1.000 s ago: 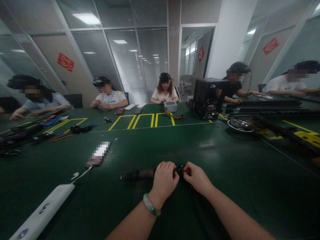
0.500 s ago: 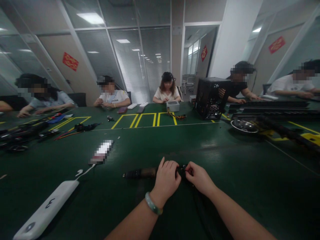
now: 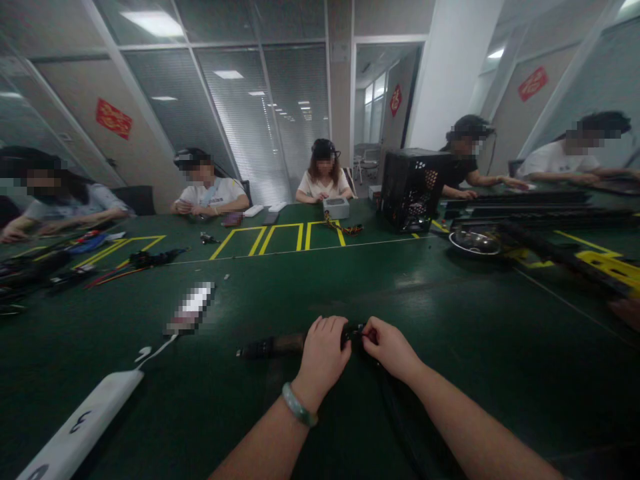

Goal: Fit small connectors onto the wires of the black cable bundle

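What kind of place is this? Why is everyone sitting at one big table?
It looks like a workshop for putting electronics together. There's a long green workbench marked with yellow tape lines, a black computer case with holes in its sides, and bunches of coloured wires.

No word or number could be read clearly anywhere. Left of the fingers [image 3: 325,337] and nearer the camera, a long white bar [image 3: 80,420] carried dark curved marks, one of them resembling a 3, though too warped to be sure. Far beyond the fingers, red paper signs [image 3: 114,119] hung on the walls with gold characters too small to read, and a phone [image 3: 190,308] to their left was blurred into blocks, hiding anything on it.
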`<state>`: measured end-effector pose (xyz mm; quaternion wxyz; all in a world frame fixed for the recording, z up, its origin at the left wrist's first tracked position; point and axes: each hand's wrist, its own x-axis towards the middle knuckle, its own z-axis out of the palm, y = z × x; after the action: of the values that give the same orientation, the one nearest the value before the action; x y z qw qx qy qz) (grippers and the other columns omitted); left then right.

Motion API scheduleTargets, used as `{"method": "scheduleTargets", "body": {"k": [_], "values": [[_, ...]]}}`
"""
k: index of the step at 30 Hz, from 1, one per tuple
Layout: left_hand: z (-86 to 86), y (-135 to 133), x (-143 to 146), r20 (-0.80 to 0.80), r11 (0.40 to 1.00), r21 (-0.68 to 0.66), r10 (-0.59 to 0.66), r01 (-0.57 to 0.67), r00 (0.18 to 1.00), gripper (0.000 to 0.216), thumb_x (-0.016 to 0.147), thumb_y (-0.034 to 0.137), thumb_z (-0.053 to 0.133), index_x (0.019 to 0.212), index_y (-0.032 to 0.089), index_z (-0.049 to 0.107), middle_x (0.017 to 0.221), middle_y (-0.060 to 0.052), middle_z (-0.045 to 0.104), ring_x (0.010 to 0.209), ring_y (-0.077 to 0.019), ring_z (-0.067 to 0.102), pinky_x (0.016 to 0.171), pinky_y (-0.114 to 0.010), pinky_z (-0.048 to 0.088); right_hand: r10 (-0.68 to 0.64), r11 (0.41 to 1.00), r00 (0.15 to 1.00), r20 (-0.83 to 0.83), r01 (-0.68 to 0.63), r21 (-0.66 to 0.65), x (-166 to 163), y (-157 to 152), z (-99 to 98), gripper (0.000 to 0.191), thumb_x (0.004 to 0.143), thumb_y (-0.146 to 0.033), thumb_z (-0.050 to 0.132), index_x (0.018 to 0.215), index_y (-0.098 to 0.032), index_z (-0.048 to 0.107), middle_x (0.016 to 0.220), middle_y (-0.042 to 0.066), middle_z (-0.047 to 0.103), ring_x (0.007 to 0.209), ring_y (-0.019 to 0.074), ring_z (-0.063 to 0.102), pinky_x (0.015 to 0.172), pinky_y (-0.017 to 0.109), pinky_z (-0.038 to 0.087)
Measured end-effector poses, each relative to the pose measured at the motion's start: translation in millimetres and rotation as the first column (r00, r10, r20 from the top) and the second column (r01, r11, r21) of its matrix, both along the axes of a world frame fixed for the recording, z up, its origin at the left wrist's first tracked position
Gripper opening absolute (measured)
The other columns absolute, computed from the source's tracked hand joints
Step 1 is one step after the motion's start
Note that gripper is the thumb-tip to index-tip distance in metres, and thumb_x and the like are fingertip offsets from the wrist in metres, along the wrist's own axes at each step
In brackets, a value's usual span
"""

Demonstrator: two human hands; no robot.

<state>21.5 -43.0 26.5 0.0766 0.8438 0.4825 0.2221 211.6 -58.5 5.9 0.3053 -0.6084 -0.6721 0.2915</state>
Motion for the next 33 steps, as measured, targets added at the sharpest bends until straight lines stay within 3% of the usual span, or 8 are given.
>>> {"method": "scheduleTargets", "body": {"k": [2, 4, 6, 9, 14, 20, 25, 33], "values": [[3.6, 5.6, -22.0, -0.046, 0.998, -0.057, 0.019, -0.022, 0.999, 0.052, 0.077, 0.027, 0.068, 0.126, 0.024, 0.05, 0.124, -0.006, 0.056, 0.118, -0.026, 0.049, 0.109, -0.044, 0.026, 0.005, 1.0, 1.0, -0.007, -0.005, 0.001, 1.2, 0.8, -1.1, 0.002, 0.082, -0.022, 0.056, 0.084, -0.021, 0.056, 0.074, -0.003, 0.062, 0.065, 0.013, 0.058, 0.057, 0.022, 0.038], [8.5, 14.8, -51.0, -0.114, 0.982, -0.183, 0.017, -0.038, 0.993, 0.065, 0.071, 0.033, 0.074, 0.13, 0.025, 0.049, 0.127, -0.006, 0.055, 0.116, -0.0278, 0.05, 0.101, -0.042, 0.035, 0.01, 1.0, 1.0, -0.006, -0.01, -0.006, 2.5, 1.6, -1.6, 0.002, 0.083, -0.023, 0.056, 0.084, -0.021, 0.057, 0.075, -0.003, 0.062, 0.065, 0.0131, 0.058, 0.056, 0.022, 0.038], [13.3, 25.9, -77.3, -0.168, 0.958, -0.273, 0.041, -0.086, 0.985, 0.062, 0.068, 0.036, 0.076, 0.125, 0.027, 0.054, 0.119, -0.005, 0.058, 0.109, -0.0272, 0.054, 0.093, -0.039, 0.04, 0.024, 1.0, 1.0, -0.006, -0.024, -0.017, 3.5, 2.0, -1.3, 0.003, 0.083, -0.024, 0.057, 0.085, -0.021, 0.057, 0.076, -0.002, 0.063, 0.066, 0.0134, 0.058, 0.056, 0.022, 0.039], [17.4, 38.1, -95.6, -0.174, 0.931, -0.363, -0.025, -0.04, 0.984, 0.041, 0.071, 0.043, 0.072, 0.109, 0.027, 0.063, 0.108, -0.002, 0.06, 0.095, -0.0216, 0.059, 0.078, -0.029, 0.044, 0.048, 0.998, 0.998, -0.03, -0.05, -0.043, 4.1, 2.6, -0.3, 0.005, 0.083, -0.024, 0.057, 0.087, -0.022, 0.059, 0.077, -0.002, 0.063, 0.067, 0.0138, 0.059, 0.056, 0.022, 0.04], [18.6, 39.4, -83.4, -0.141, 0.961, -0.276, -0.001, -0.038, 0.99, 0.027, 0.079, 0.039, 0.065, 0.104, 0.029, 0.064, 0.096, 0.001, 0.061, 0.085, -0.0175, 0.059, 0.069, -0.026, 0.041, 0.032, 0.998, 0.991, -0.132, -0.038, -0.04, 5.1, 6.1, -0.5, 0.006, 0.084, -0.026, 0.057, 0.087, -0.021, 0.059, 0.08, -0.001, 0.063, 0.069, 0.0144, 0.059, 0.059, 0.023, 0.042], [25.1, 35.1, -74.9, -0.102, 0.994, -0.106, 0.02, -0.031, 0.995, 0.04, 0.081, 0.028, 0.064, 0.12, 0.036, 0.057, 0.108, 0.003, 0.058, 0.093, -0.0174, 0.058, 0.077, -0.028, 0.042, 0.014, 0.998, 0.937, -0.349, 0.009, 0.064, 7.9, 6.2, 2.7, 0.009, 0.086, -0.028, 0.057, 0.088, -0.019, 0.056, 0.076, -0.002, 0.057, 0.067, 0.0135, 0.055, 0.059, 0.023, 0.043], [28.9, 31.6, -74.2, -0.139, 0.998, -0.027, 0.056, -0.06, 0.989, 0.046, 0.08, 0.026, 0.062, 0.125, 0.034, 0.056, 0.113, 0.0, 0.056, 0.097, -0.0203, 0.057, 0.083, -0.032, 0.043, 0.044, 0.998, 0.928, -0.37, -0.021, 0.066, 7.1, 5.4, 6.7, 0.008, 0.086, -0.027, 0.058, 0.088, -0.019, 0.057, 0.077, -0.002, 0.057, 0.068, 0.0137, 0.055, 0.06, 0.024, 0.043], [27.2, 32.8, -75.0, -0.156, 0.999, -0.032, 0.026, -0.031, 0.987, 0.048, 0.08, 0.023, 0.062, 0.126, 0.036, 0.055, 0.116, 0.001, 0.057, 0.1, -0.0213, 0.057, 0.086, -0.034, 0.043, 0.031, 0.999, 0.933, -0.357, -0.02, 0.035, 5.6, 7.7, 4.6, 0.007, 0.085, -0.025, 0.058, 0.086, -0.019, 0.056, 0.076, -0.002, 0.058, 0.066, 0.013, 0.054, 0.059, 0.023, 0.042]]}}
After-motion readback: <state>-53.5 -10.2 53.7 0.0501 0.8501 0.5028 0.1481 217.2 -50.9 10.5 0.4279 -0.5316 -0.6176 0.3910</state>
